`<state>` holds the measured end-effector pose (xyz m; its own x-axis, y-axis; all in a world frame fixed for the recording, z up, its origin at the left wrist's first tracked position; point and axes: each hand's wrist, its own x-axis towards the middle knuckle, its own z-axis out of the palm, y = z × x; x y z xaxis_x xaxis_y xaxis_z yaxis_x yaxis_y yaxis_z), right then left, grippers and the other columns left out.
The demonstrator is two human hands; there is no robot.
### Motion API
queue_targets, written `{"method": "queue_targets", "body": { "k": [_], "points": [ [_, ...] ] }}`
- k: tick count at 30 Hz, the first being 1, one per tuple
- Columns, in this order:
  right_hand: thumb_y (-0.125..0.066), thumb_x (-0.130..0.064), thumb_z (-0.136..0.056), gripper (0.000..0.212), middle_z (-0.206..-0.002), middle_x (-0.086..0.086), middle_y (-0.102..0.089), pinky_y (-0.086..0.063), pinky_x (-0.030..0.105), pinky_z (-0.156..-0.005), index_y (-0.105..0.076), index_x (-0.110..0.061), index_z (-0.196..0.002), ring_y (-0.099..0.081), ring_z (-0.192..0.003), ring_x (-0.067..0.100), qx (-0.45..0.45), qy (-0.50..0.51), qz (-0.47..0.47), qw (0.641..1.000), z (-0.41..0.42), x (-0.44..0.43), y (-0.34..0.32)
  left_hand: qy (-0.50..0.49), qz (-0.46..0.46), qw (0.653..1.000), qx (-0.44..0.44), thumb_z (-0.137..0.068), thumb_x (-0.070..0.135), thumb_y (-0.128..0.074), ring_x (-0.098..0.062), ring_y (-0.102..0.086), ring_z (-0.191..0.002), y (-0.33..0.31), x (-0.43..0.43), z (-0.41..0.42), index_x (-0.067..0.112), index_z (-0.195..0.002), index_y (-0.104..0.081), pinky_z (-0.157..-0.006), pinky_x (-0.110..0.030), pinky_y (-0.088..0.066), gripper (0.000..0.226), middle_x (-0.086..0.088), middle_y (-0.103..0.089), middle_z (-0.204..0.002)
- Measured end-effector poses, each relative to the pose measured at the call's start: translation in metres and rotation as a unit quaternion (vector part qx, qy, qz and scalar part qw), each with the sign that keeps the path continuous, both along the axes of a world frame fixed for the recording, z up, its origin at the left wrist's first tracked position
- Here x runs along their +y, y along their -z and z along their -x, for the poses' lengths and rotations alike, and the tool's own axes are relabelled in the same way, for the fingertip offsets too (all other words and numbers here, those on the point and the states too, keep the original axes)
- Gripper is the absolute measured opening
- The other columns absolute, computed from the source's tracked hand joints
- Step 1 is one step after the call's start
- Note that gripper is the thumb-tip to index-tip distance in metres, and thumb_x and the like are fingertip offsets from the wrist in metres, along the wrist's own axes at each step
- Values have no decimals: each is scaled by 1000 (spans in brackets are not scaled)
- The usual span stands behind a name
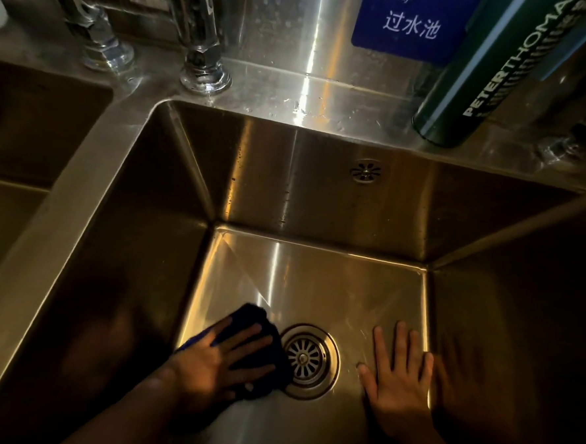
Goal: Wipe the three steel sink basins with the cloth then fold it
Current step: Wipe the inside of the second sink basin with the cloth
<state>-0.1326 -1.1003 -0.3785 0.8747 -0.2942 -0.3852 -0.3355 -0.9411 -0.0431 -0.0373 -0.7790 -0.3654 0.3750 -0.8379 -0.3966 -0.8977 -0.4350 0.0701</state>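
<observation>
I look down into a deep steel sink basin [320, 203]. My left hand [214, 357] lies flat with spread fingers on a dark blue cloth [261, 323], pressing it onto the basin floor just left of the round drain strainer [305, 360]. My right hand [400, 376] rests flat on the bare floor right of the drain, fingers apart, holding nothing. A second basin [25, 143] shows at the left edge. A third basin is out of view.
Two chrome tap bases [204, 72] stand on the back ledge between the basins. A dark green bottle [479, 75] leans at the back right beside a blue sign [410, 23]. An overflow grille [366, 171] sits in the back wall.
</observation>
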Motion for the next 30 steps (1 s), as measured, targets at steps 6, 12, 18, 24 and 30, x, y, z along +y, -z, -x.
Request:
{"method": "queue_targets", "body": {
  "k": [6,12,18,24,30],
  "points": [
    [-5,-64,-92,75,-155,18,-26,-22,63,-108,-36,-21,-145,-17,-144,35,-6,-12,26,1000,2,-2,7,-154,15,987,44,-98,49,-24,-23,37,-137,20,-48,-50,49,-135,27,-113,-52,18,63,3,33,-152],
    [-11,-63,-94,71,-157,18,-20,-19,62,-109,-34,-22,-147,-15,-145,38,21,-25,46,998,3,-6,16,-245,21,968,50,-98,42,-32,-20,27,-143,17,-82,-96,44,-146,9,-116,-53,8,63,4,26,-156],
    [-10,-63,-94,70,-155,19,-24,-24,63,-106,-33,-21,-146,-19,-143,38,16,-21,34,999,2,-5,13,-333,29,940,64,-99,40,-33,-18,22,-144,17,-69,-101,42,-147,6,-116,-52,2,62,5,22,-158],
    [-3,-66,-91,78,-155,18,-23,-23,64,-108,-34,-20,-145,-18,-143,38,7,-13,3,1000,0,-2,2,-409,-29,912,13,-98,48,-21,-25,24,-143,22,-29,-89,28,-149,12,-117,-49,2,63,-8,26,-156],
    [20,-73,-77,88,-157,8,16,5,56,-115,2,-27,-149,19,-144,30,36,-25,-5,999,3,-8,4,-437,-82,894,65,-90,65,-12,-21,47,-127,32,-16,-29,28,-140,29,-115,-48,14,74,-2,49,-139]
  ]
}}
